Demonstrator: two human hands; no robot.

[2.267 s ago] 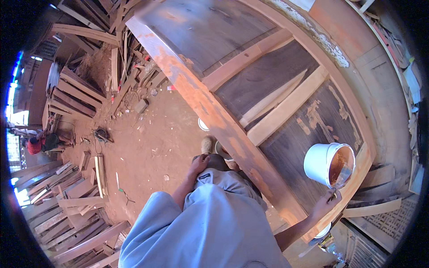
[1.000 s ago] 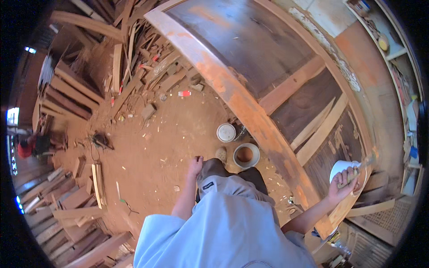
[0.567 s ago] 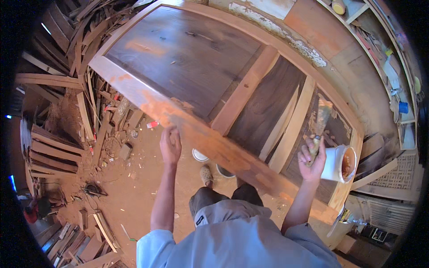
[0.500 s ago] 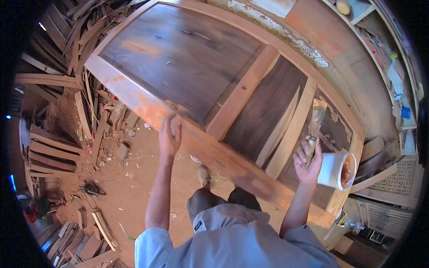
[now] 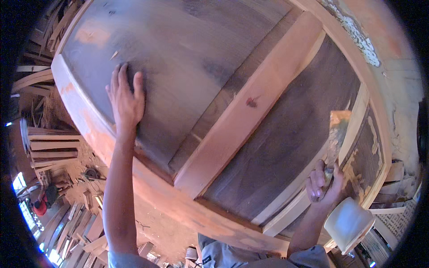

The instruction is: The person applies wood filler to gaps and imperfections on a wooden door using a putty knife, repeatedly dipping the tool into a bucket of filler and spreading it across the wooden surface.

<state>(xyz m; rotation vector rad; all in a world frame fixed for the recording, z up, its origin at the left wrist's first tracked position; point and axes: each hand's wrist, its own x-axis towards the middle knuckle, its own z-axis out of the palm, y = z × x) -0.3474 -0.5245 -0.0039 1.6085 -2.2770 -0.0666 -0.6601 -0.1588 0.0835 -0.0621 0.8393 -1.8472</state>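
A large wooden door frame (image 5: 250, 96) with dark inset panels fills most of the view. My left hand (image 5: 125, 100) is over the far-left dark panel (image 5: 178, 58), fingers stretched out, holding nothing; whether it touches the wood I cannot tell. A small pale chip (image 5: 115, 55) lies just beyond its fingertips. My right hand (image 5: 324, 182) is closed round the handle of a putty knife (image 5: 336, 136), its wide blade pointing away from me with orange-brown smears at the tip. Close by my right forearm is a white bucket (image 5: 348, 223), its contents hidden from this angle.
Orange-brown filler patches mark the frame's near rail (image 5: 154, 187). Stacked wood offcuts (image 5: 53, 149) line the left side. A person in red (image 5: 40, 207) is at the far left. Beyond the door stands a wall with peeling paint (image 5: 357, 35).
My left hand has moved from the near rail forward over the far-left panel. My view has come closer to the door. The putty knife stays in my right hand.
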